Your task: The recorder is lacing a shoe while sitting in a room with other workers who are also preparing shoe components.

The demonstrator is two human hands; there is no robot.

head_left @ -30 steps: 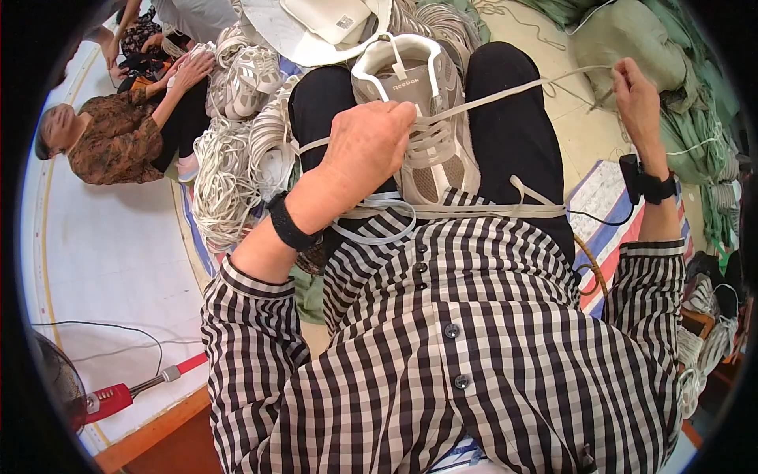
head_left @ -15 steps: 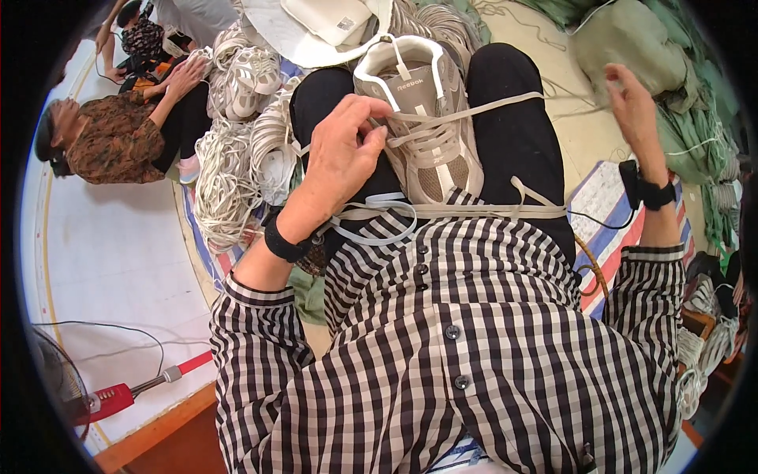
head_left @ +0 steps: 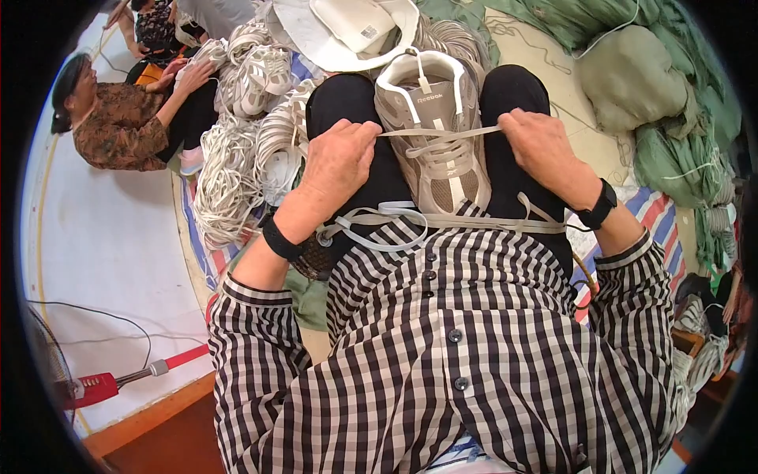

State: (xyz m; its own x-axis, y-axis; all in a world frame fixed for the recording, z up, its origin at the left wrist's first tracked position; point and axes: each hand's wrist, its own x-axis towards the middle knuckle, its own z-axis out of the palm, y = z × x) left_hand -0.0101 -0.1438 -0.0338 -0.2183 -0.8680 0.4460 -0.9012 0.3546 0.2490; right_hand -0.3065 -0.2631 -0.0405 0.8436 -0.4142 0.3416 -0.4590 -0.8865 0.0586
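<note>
Between my knees stands a beige sneaker (head_left: 444,192), toe toward me, its white-lined collar and tongue at the far end. A flat beige shoelace (head_left: 438,133) is stretched straight across its upper. My left hand (head_left: 335,167) pinches one end of it left of the shoe. At the right knee my right hand (head_left: 546,154) is closed on the other end. Lower lace rows cross the tongue, threaded through the eyelets. More beige laces (head_left: 474,222) lie over my lap, with a pale looped lace (head_left: 404,243) beside them on the left.
Bundled laces (head_left: 225,178) and several sneakers (head_left: 260,79) are heaped at the left. Beyond my knees lies a white sheet-like piece (head_left: 296,39). Green sacks (head_left: 632,79) fill the far right. Another person (head_left: 118,130) sits at the far left, hands on a shoe.
My right hand has come in from the far right to the right knee and now grips the lace. The lace has become taut across the shoe. My left hand has shifted slightly downward.
</note>
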